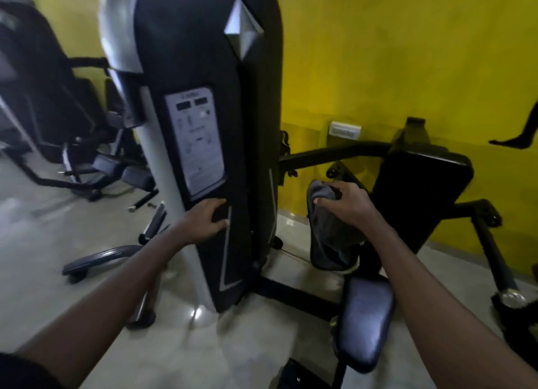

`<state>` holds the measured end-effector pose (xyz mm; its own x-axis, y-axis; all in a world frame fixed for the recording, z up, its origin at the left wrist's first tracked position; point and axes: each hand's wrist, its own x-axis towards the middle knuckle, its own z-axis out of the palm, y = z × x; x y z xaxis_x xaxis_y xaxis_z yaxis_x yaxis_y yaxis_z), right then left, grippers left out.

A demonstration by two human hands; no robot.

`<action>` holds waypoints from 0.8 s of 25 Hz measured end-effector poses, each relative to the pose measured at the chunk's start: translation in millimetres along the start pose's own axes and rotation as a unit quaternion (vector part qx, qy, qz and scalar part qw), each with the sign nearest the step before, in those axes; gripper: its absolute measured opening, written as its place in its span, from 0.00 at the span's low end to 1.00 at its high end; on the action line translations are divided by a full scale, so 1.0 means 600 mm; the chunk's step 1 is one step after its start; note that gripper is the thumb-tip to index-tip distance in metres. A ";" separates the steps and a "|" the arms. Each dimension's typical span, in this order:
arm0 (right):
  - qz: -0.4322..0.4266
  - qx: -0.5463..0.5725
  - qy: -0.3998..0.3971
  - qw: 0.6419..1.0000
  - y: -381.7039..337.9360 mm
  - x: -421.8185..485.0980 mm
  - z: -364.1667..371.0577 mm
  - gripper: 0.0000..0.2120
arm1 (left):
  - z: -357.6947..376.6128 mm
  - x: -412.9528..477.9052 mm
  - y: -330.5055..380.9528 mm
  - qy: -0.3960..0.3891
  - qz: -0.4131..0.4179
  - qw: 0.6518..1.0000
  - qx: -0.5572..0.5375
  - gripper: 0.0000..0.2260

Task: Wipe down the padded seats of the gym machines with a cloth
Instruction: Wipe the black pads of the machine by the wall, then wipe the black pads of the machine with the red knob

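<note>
Against the right side of the tall black weight-stack housing (186,53), the right hand (345,203) grips a grey cloth (330,231), its fingers curled round the bunched top. The rest of the cloth hangs down over a small upright black pad (315,253), covering most of it, so the pad's shape is hard to make out. Just below, nearer the camera, sits the dark blue padded vinyl seat (364,321), apart from the cloth and partly crossed by the right forearm. Behind the cloth stands a broad black back pad (422,190) on a black steel frame (334,151). The left hand (208,218) rests on the housing just under a pale instruction placard (198,144), thumb spread away from the fingers and holding nothing; the placard's print is too blurred to read. Further gym machines (43,97) at the left are smeared and cut off by the picture's edge. A white switch plate (345,130) sits on the yellow wall (407,68). On the pale tiled floor (203,345), a dark object (300,374) is cut off by the bottom edge, and I cannot tell what it is.
</note>
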<state>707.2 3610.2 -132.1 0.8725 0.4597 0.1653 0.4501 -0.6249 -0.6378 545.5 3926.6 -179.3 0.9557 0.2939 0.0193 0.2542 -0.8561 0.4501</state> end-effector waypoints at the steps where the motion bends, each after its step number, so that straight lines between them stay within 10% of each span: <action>1: -0.016 0.003 -0.002 1.000 -0.025 0.010 0.003 0.22 | -0.026 -0.012 -0.011 0.017 -0.015 1.000 0.003 0.29; 20: -0.221 -0.027 -0.086 0.971 -0.559 0.017 0.254 0.24 | -0.389 -0.271 -0.385 0.171 -0.123 0.977 0.022 0.26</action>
<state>536.2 3920.7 -31.2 0.5482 0.7870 0.2829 0.7871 -0.3713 -0.4925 296.7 4175.7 -77.8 0.7612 0.6112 0.2166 0.4830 -0.7573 0.4396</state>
